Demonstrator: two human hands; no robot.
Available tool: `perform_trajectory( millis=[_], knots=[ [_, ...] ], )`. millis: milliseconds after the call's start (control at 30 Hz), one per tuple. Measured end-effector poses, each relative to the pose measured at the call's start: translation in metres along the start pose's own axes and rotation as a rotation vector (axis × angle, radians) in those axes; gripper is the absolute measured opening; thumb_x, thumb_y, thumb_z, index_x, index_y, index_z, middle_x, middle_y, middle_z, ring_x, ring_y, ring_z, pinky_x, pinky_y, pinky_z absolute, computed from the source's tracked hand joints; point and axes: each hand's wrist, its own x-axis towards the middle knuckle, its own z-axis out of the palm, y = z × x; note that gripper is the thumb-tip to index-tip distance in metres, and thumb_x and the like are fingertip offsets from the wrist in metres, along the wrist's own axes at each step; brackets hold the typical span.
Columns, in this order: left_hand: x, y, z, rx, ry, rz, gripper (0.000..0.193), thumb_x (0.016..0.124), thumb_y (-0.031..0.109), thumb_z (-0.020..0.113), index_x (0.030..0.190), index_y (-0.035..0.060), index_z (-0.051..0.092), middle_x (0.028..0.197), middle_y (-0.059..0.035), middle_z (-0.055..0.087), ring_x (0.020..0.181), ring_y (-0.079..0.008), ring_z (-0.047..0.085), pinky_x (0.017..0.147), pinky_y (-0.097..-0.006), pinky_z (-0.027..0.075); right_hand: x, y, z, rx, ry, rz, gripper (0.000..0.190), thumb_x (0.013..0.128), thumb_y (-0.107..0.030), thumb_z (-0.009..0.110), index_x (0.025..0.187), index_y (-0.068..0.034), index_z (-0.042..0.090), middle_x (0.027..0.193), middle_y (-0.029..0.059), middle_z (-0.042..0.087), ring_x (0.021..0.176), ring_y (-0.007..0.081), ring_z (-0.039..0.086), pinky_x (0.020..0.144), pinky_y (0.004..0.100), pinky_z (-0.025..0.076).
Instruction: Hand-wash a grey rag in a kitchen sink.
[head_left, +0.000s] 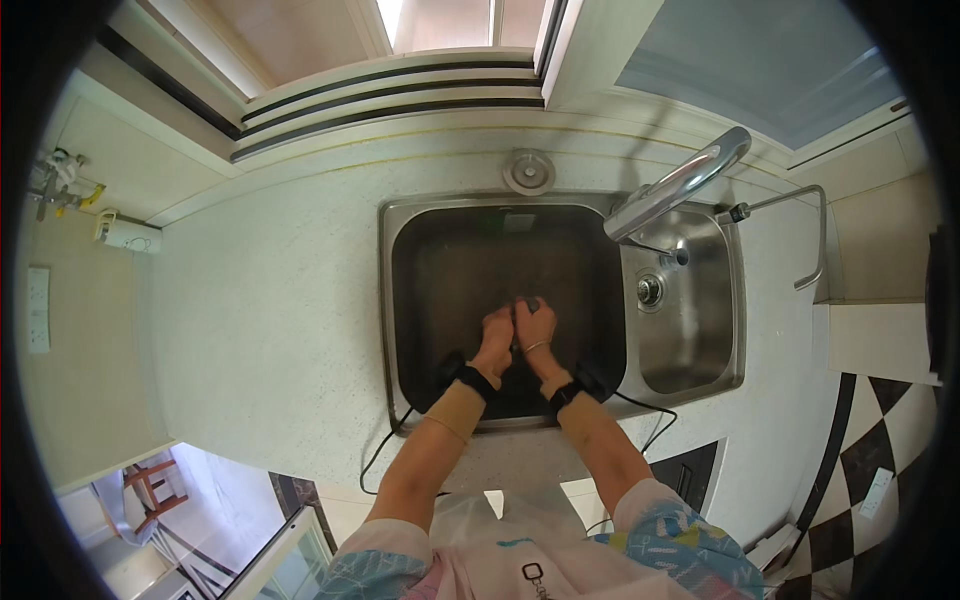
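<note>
Both hands are inside the large sink basin (450, 262), side by side over its dark interior. My left hand (496, 336) has its fingers curled and meets or nearly meets my right hand (535, 322). At the fingers of my right hand a small dark object (533, 305) shows; what it is cannot be told. Whether my left hand holds anything is hidden. Each wrist wears a black strap (564, 396) with a dark device beside it and a thin cable.
A chrome faucet (682, 180) arches over the divider to the right. Beyond it lies a small steel basin (682, 337) with a drain. A thin bent metal spout (821, 225) stands at the far right corner. A round sink strainer (529, 172) sits behind the large basin on the pale counter (262, 315).
</note>
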Motion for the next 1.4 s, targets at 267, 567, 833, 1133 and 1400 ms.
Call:
perform_trajectory(
  millis=[267, 567, 833, 1133, 1400],
  knots=[
    [0.005, -0.004, 0.0, 0.257, 0.069, -0.01, 0.03, 0.085, 0.029, 0.039, 0.097, 0.0061, 0.054, 0.099, -0.0091, 0.053, 0.091, -0.0234, 0.052, 0.073, -0.0358, 0.043, 0.018, -0.007, -0.002, -0.075, -0.016, -0.077, 0.042, 0.073, -0.033, 0.058, 0.084, 0.007, 0.059, 0.078, 0.0281, 0.057, 0.077, 0.0393, 0.058, 0.068, 0.0423, 0.045],
    [0.072, 0.006, -0.049, 0.456, 0.571, 0.526, 0.038, 0.076, 0.01, 0.052, 0.111, -0.004, 0.045, 0.108, -0.0229, 0.051, 0.109, -0.0329, 0.044, 0.094, -0.0356, 0.033, 0.05, 0.07, 0.033, -0.594, 0.085, -0.081, 0.043, 0.075, -0.032, 0.06, 0.103, -0.001, 0.049, 0.097, 0.0216, 0.054, 0.092, 0.0374, 0.051, 0.079, 0.0419, 0.041],
    [0.064, 0.003, -0.035, 0.214, 0.304, 0.298, 0.065, 0.078, 0.02, 0.057, 0.129, -0.0012, 0.023, 0.131, -0.0195, 0.029, 0.121, -0.03, 0.031, 0.097, -0.0342, 0.028, 0.071, 0.109, 0.015, -0.269, -0.125, -0.391, 0.034, 0.068, -0.015, 0.063, 0.097, -0.001, 0.052, 0.096, 0.017, 0.054, 0.089, 0.0313, 0.052, 0.081, 0.0389, 0.041],
    [0.048, -0.032, -0.069, -0.08, -0.357, 0.353, 0.061, 0.083, 0.05, 0.045, 0.121, 0.0036, 0.038, 0.109, -0.0088, 0.049, 0.101, -0.0201, 0.048, 0.083, -0.0332, 0.042, -0.068, -0.066, -0.018, 0.122, -0.4, -0.377, 0.02, 0.071, -0.019, 0.06, 0.073, 0.0, 0.056, 0.065, 0.0162, 0.056, 0.061, 0.0312, 0.057, 0.059, 0.0316, 0.044],
    [-0.041, 0.042, 0.0, 0.335, 0.151, 0.218, 0.029, 0.084, 0.028, 0.046, 0.092, -0.0001, 0.052, 0.082, -0.0049, 0.053, 0.073, -0.0144, 0.048, 0.062, -0.03, 0.04, 0.022, 0.007, -0.008, -0.066, -0.234, -0.192, 0.032, 0.075, -0.033, 0.057, 0.074, -0.001, 0.059, 0.07, 0.0177, 0.059, 0.072, 0.0352, 0.057, 0.06, 0.0407, 0.044]
  ],
)
